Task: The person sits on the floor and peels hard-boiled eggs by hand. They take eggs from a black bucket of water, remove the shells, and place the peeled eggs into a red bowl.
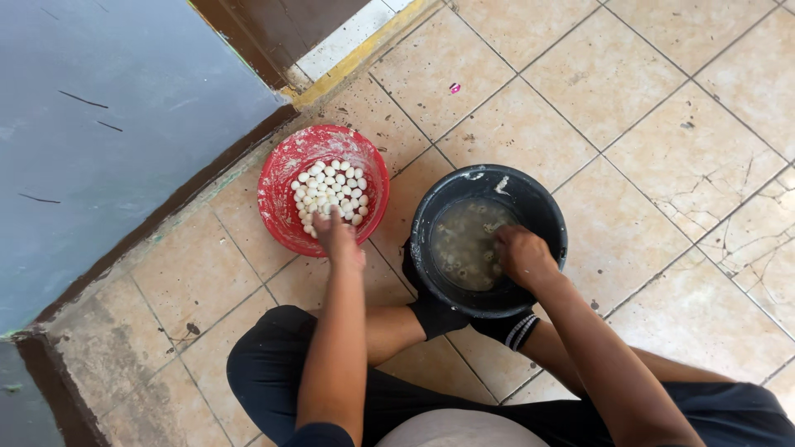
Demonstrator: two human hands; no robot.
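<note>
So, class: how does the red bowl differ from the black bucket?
The red bowl is shallow and holds a dry heap of small white balls; the black bucket is deeper and holds cloudy liquid. The left hand reaches into the bowl, the right hand into the bucket. Both are round and sit on the tiled floor.

Looked like a home's tiled porch or back step, used for food preparation. Worn, cracked beige floor tiles (646, 157) around a black bucket (489, 240); left of the bucket, a red basin (286, 215); beyond, a grey painted wall (108, 124) and a doorway threshold (348, 50).
</note>
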